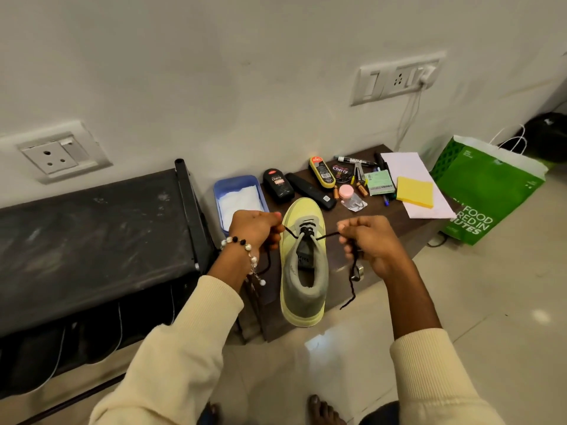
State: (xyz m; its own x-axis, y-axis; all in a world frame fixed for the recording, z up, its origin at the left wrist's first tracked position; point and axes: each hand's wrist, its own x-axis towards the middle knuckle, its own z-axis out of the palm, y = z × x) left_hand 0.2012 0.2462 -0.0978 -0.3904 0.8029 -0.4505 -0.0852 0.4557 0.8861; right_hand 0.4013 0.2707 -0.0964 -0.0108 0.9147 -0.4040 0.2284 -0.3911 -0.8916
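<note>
Behind shoe (290, 271) with black lace (326, 236): "Cherry" bottle (278, 185).

a blue tub (236, 183) sits beside a black polish bottle (278, 186), and a green bag (491, 191) stands on the floor (491, 302)

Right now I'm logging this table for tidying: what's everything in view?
pale yellow-green lace-up sneaker: 1, yellow-green, on dark wooden table
thin black shoelace: 1, black, through sneaker's eyelets
blue plastic tub: 1, blue, left of sneaker
black polish bottle: 1, black, behind sneaker
yellow square pad: 1, yellow, on white paper sheet
green paper bag: 1, green, floor, right of table
black metal rack: 1, black, left of table
left grip: 1, pinches lace's left end
right grip: 1, pinches lace's right end
</note>
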